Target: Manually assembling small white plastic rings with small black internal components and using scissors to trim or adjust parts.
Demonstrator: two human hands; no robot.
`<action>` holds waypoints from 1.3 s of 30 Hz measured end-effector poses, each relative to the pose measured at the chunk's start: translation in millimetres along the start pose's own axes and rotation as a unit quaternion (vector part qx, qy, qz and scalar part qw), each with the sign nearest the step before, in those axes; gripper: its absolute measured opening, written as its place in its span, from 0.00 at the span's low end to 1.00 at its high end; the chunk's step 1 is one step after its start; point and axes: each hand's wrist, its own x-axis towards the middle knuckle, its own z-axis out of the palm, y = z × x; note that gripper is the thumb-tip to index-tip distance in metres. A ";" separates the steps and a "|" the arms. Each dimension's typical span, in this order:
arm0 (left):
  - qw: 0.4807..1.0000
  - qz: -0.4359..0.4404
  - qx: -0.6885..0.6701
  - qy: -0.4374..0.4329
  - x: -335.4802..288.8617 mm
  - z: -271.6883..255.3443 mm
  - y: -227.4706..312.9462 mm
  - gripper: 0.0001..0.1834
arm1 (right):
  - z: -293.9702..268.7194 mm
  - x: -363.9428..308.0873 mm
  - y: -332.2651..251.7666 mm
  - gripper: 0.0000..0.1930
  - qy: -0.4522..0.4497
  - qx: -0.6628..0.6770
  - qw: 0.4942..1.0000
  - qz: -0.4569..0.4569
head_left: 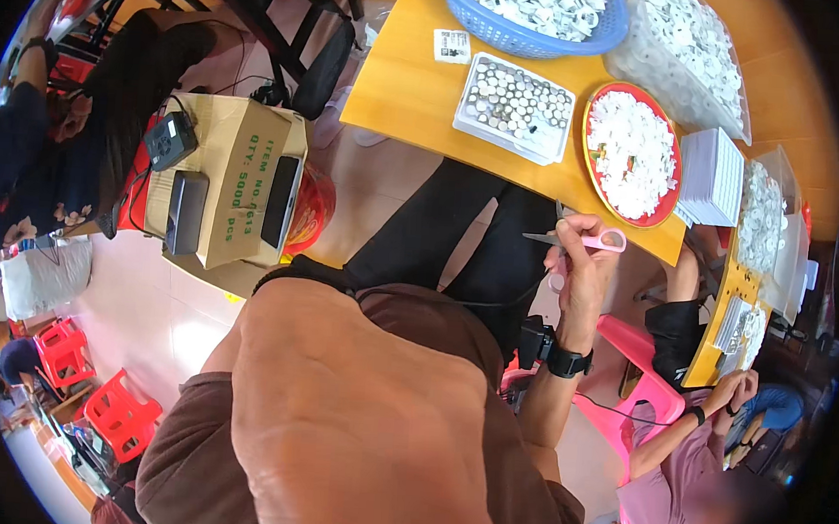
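R hand (581,267), grip closed on pink-handled scissors (591,242) beside the counter (410,98) edge, sits near a red dish (649,219) of white pcs (639,131), prob. placed there for quick reach; L hand out of view, grip can't be told.

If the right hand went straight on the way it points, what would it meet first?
Probably the table edge, just short of the red plate; the right hand's height is unclear.

On table (402,78): plate (651,219) right of tray (504,143), basket (519,44) behind tray. Scissors (591,242) before plate.
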 end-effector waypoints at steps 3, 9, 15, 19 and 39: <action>0.999 -0.026 0.015 0.035 -3.1 0.8 -4.5 0.08 | -3.8 -1.6 6.9 0.06 0.003 0.011 1.000 -0.011; 0.991 -0.085 0.046 0.089 -3.0 1.6 -12.3 0.08 | -0.6 -7.5 14.0 0.06 0.000 -0.010 1.000 -0.007; 0.974 -0.141 0.081 0.156 -3.0 6.3 -15.6 0.08 | 3.2 -8.3 9.8 0.06 -0.002 -0.019 1.000 0.006; 0.958 -0.180 0.105 0.197 -4.7 5.1 -19.6 0.09 | 4.1 -6.6 11.1 0.06 -0.001 -0.011 1.000 0.008; 0.916 -0.295 0.018 0.270 -7.7 -30.9 -99.2 0.18 | 20.9 -41.8 -50.5 0.04 -0.022 -0.283 0.944 -0.171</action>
